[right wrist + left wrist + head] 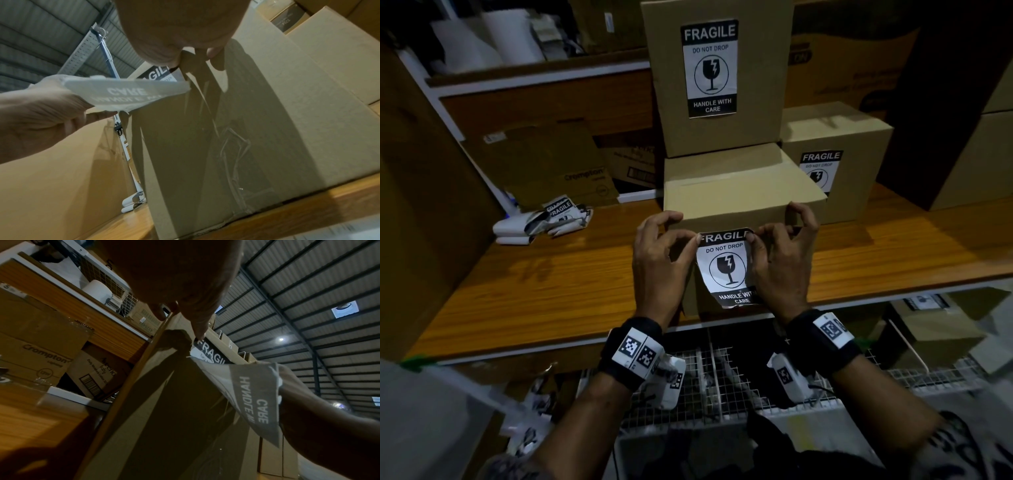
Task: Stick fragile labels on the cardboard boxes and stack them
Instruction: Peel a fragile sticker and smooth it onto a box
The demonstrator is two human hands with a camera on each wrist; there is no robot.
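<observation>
Head view: I count three cardboard boxes on the wooden shelf (551, 274). The front box (739, 192) sits at the shelf edge, a labelled box (717, 78) stacked on it, another labelled box (835, 150) just right of it. Left hand (657, 260) and right hand (777, 263) each pinch a top corner of one fragile label (727, 267) against the front box's near face. Peeled backings (544, 221) lie left of it.

Left wrist view: fingertips (200, 335) press the label's (255, 400) top; bottom hangs loose.

Right wrist view: thumb and finger pinch the label (131, 92); bottom curls off the front box (246, 129).
</observation>
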